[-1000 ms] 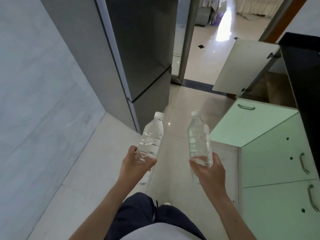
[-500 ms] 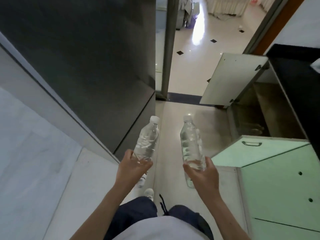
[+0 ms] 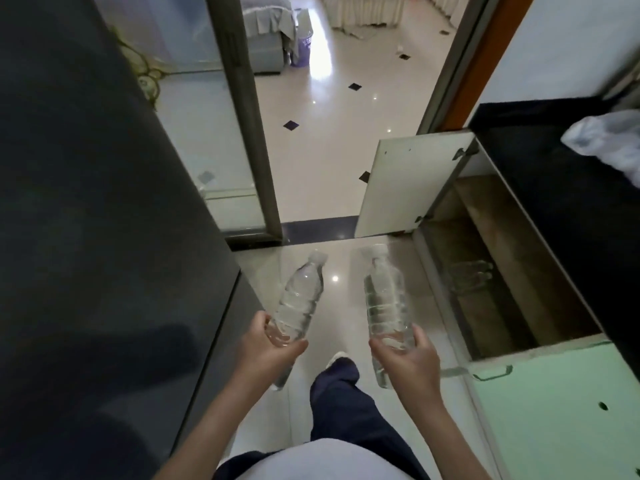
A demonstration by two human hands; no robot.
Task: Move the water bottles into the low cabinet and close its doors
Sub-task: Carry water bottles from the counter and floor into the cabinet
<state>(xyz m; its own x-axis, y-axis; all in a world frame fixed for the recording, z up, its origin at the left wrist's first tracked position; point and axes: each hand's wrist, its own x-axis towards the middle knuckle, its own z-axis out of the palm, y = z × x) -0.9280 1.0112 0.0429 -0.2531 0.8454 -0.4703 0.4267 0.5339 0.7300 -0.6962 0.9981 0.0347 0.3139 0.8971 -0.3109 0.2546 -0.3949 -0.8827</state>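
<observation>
Since the frame half a second ago, the brown-lined low cabinet [image 3: 485,306] has drawn nearer and now fills the middle right, its flat white door [image 3: 408,188] swung wide. At lower centre the left grip [image 3: 268,344] is clamped round one clear plastic water bottle [image 3: 299,299]. The right grip [image 3: 407,363] is clamped round a second clear plastic water bottle [image 3: 386,299] near it, both outside the cabinet.

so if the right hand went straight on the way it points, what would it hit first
Probably the open white cabinet door: the right hand and its water bottle point ahead toward its lower edge, with bare floor between. Depth is unclear.
</observation>
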